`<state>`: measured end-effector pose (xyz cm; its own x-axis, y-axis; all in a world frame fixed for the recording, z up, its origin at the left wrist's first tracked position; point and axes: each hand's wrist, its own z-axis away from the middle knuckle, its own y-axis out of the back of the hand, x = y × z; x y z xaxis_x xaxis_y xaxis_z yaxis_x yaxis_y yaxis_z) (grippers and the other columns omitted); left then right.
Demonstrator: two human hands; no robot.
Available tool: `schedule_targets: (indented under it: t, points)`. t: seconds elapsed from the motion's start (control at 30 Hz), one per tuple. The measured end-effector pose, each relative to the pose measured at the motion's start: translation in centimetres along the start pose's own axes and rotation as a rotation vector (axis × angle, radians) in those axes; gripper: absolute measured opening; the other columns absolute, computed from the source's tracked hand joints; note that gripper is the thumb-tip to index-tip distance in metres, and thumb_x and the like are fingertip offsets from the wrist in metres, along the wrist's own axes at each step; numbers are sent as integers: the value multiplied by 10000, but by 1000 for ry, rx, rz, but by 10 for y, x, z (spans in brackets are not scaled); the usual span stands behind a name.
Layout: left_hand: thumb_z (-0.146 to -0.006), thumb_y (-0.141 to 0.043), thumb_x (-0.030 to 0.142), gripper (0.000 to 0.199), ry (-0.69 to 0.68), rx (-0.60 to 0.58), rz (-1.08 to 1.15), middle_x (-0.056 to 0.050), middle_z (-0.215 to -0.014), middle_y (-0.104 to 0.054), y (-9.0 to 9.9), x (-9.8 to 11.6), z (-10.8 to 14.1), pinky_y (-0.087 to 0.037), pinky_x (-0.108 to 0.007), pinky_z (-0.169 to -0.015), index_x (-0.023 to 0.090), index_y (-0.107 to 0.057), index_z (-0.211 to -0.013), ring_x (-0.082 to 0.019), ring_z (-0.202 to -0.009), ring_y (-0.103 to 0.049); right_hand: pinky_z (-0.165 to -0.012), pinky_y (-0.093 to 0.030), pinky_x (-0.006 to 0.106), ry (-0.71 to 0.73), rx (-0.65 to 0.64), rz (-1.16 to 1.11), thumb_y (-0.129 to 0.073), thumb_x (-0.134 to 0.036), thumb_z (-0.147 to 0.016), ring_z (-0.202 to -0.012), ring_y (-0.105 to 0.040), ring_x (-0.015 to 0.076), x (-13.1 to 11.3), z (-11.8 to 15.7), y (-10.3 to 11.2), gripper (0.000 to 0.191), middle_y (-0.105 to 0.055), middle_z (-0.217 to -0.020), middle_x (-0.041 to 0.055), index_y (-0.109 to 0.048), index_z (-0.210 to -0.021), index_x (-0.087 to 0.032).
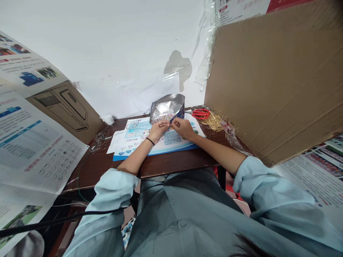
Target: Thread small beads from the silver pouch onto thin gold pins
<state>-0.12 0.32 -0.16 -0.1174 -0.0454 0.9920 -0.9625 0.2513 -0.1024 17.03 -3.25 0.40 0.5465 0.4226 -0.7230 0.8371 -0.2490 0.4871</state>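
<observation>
- Foil pouch sits at the far edge of the paper, in the middle of the desk, its silver inside showing. Its long axis runs left to right, rising slightly to the right, and a dark blue corner folds down at its near right end, pointing toward the hands.
- Left hand, with a black wristband, has its fingers curled and pressed together at the pouch's lower edge. Whatever they pinch is too small to tell.
- Right hand pinches the dark blue corner between its fingertips, just beside the left hand.
- Printed leaflet lies under both hands on the brown wooden desk.
- Red-handled scissors lie at the far right of the desk, beside a loose pile of thin gold pins.
- Tangled thin wires lie at the desk's left side.
- Cardboard panel stands at the right, and printed sheets cover the left side.
</observation>
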Motion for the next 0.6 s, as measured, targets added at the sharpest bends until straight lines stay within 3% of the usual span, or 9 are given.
schedule_targets:
  t: [0.33,0.6]
  points:
    - [-603,-991,291,366,33,77,24,-40,-809,-761,-2,5,2,-527,-273,-755,146,-775,-860,-134,-766,-681,-657,-350,281,-11,-3,-9,-568,-206,-877,-608,-468,140,-1,0,0,164,-557,-624,-32,-543,-716,-227]
    - [-506,-1026,391,475,-10,32,6,-22,-745,-742,-1,0,0,-531,-284,-739,156,-775,-834,-129,-716,-658,-662,-352,276,1,3,15,-586,-203,-886,-608,-468,134,0,0,-1,161,-564,-633,-33,-565,-728,-220]
